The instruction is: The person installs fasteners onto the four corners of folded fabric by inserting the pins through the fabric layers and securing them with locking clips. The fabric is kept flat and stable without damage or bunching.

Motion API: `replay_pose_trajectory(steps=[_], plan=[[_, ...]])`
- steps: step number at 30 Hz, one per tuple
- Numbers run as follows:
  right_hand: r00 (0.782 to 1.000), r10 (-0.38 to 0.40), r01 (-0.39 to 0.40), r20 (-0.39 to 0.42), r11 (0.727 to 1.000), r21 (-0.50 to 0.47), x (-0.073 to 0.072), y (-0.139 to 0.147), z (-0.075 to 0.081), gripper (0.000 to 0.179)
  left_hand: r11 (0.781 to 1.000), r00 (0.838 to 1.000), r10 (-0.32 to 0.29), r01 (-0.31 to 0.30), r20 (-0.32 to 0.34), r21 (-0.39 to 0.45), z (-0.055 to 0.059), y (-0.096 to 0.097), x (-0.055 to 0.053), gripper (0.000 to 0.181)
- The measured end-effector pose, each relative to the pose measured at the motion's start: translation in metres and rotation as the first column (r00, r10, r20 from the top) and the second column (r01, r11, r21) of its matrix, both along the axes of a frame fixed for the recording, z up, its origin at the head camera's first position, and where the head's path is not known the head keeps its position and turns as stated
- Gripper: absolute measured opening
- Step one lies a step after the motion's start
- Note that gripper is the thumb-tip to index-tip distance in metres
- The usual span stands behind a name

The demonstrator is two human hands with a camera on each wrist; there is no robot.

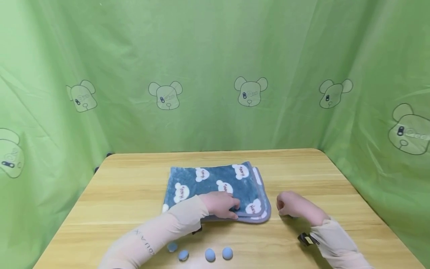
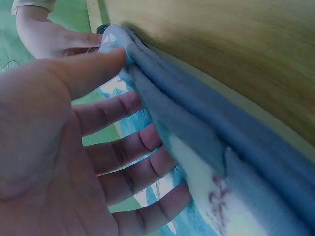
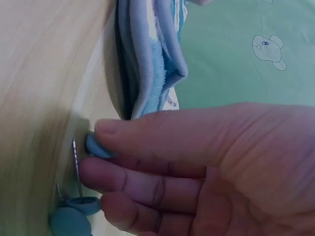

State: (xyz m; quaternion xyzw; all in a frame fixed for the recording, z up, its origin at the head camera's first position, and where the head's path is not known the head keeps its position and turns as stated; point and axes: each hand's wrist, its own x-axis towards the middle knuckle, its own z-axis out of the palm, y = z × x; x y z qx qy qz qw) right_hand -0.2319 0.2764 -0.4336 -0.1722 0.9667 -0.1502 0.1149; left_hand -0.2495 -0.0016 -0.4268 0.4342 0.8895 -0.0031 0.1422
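Observation:
A folded teal blanket with white bear heads and a grey-blue border lies on the table. My left hand rests at its front edge, fingers on the top face and thumb along the border; in the left wrist view the fingers are loosely extended against the fabric. Right of the blanket, my right hand is low over the table. Its thumb and a finger pinch a blue round cap. Just below these fingers, a thin metal pin stands up from an upturned blue cap, beside another blue cap.
Several blue round caps, among them one cap and another, lie near the front of the wooden table. Green curtains with bear outlines enclose the back and sides.

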Motion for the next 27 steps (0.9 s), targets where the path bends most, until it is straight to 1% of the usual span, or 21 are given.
replay_pose_trajectory(steps=[2, 4, 7, 9, 12, 13, 15, 16, 18, 19, 21, 23, 25, 27], plan=[[1.0, 0.004, -0.004, 0.002, 1.0, 0.003, 0.0, 0.0, -0.001, 0.016, 1.0, 1.0, 0.002, -0.002, -0.007, -0.007, 0.0, 0.001, 0.0, 0.028], [1.0, 0.009, -0.009, 0.001, 1.0, 0.008, -0.001, -0.001, -0.001, 0.017, 1.0, 0.999, -0.014, 0.014, -0.036, -0.016, -0.001, 0.003, 0.0, 0.025], [1.0, 0.01, -0.01, 0.005, 1.0, 0.015, 0.0, -0.001, 0.0, 0.017, 0.998, 0.991, -0.053, 0.048, -0.12, -0.046, -0.002, 0.006, 0.002, 0.019], [1.0, 0.006, -0.006, 0.01, 1.0, 0.019, 0.0, -0.002, 0.0, 0.017, 0.995, 0.976, -0.082, 0.069, -0.201, -0.073, -0.002, 0.01, 0.006, 0.017], [1.0, -0.01, 0.009, 0.02, 1.0, 0.018, 0.0, -0.003, 0.001, 0.016, 0.99, 0.941, -0.121, 0.089, -0.317, -0.113, -0.002, 0.016, 0.012, 0.014], [1.0, -0.018, 0.017, 0.023, 1.0, 0.014, 0.001, -0.003, 0.001, 0.016, 0.988, 0.929, -0.129, 0.092, -0.347, -0.122, -0.002, 0.019, 0.013, 0.013], [1.0, -0.02, 0.02, 0.021, 1.0, 0.009, 0.001, -0.003, 0.002, 0.016, 0.987, 0.91, -0.142, 0.099, -0.388, -0.13, -0.002, 0.022, 0.014, 0.01], [1.0, -0.019, 0.019, 0.02, 1.0, 0.005, 0.002, -0.003, 0.003, 0.015, 0.987, 0.906, -0.143, 0.1, -0.398, -0.128, -0.003, 0.022, 0.013, 0.009], [1.0, -0.015, 0.015, 0.014, 1.0, -0.01, 0.003, -0.003, 0.004, 0.015, 0.99, 0.909, -0.131, 0.096, -0.396, -0.108, -0.004, 0.022, 0.009, 0.009], [1.0, -0.01, 0.01, 0.012, 1.0, -0.02, 0.003, -0.003, 0.005, 0.015, 0.992, 0.914, -0.122, 0.095, -0.387, -0.088, -0.004, 0.021, 0.006, 0.01], [1.0, 0.004, -0.004, 0.001, 0.999, -0.044, 0.004, -0.002, 0.008, 0.014, 0.995, 0.932, -0.104, 0.098, -0.347, -0.036, -0.003, 0.017, 0.0, 0.015], [0.999, 0.026, -0.027, -0.025, 0.998, -0.062, 0.004, 0.001, 0.011, 0.014, 0.995, 0.958, -0.077, 0.091, -0.275, 0.038, -0.001, 0.012, -0.006, 0.022], [0.997, 0.054, -0.058, -0.058, 0.995, -0.079, 0.005, 0.004, 0.014, 0.014, 0.99, 0.983, -0.05, 0.072, -0.178, 0.118, 0.003, 0.006, -0.012, 0.028], [0.991, 0.085, -0.095, -0.102, 0.991, -0.094, 0.004, 0.006, 0.017, 0.014, 0.98, 0.997, -0.019, 0.035, -0.081, 0.198, 0.006, 0.001, -0.017, 0.032]])
